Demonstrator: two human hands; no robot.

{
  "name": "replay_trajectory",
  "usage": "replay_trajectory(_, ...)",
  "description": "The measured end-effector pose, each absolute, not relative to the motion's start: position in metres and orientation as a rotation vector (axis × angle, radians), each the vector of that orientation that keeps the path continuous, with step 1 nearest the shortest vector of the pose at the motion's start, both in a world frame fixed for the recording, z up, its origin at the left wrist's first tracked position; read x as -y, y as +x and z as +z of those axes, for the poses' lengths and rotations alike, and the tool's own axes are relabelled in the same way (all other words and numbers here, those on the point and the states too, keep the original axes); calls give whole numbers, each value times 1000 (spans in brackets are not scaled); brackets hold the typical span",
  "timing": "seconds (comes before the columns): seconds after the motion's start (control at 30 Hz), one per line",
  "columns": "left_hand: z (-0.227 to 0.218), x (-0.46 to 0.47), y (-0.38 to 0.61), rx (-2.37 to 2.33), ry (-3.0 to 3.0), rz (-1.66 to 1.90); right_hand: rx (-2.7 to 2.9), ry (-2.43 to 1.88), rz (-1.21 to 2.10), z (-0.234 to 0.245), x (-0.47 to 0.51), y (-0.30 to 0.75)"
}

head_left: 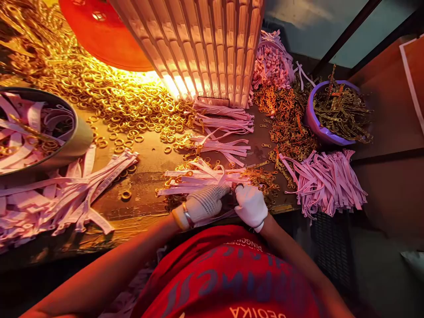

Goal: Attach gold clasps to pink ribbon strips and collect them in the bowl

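Note:
Both my hands wear white work gloves and meet at the table's front edge. My left hand, in a dotted glove, has its fingers curled closed, pointing right. My right hand is closed in a fist beside it, a small gap apart. A small dark piece shows at the right hand's fingertips, too small to name. A pale strap passes below the left hand; whether that hand grips it is hidden. Just beyond both hands lies a bundle of pink straps with brass-coloured rings at the left and short chain pieces at the right.
Loose brass-coloured rings cover the back left, beneath an orange lamp shade. A ribbed panel stands behind. At left is a bucket of straps; at right, a purple basin of chains and a pink strap pile.

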State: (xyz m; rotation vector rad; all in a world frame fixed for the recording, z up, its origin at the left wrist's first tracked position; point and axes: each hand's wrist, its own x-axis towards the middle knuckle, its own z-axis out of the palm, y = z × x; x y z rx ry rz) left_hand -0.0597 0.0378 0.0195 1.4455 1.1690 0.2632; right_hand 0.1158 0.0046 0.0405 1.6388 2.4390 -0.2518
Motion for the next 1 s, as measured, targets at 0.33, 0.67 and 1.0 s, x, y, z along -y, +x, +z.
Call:
replay_trajectory(0.33,9,-17,-50,-1125,1305,528,-2246,1479,-643,78,-23,129)
replay_trajectory(0.67,9,-8,-48,-1187,1500,383,-2268,1395,-623,53,-12,129)
replay_trajectory(1.0,35,-71,-85,-1096,1678,318,-2183,1655,-480,52,-12,158)
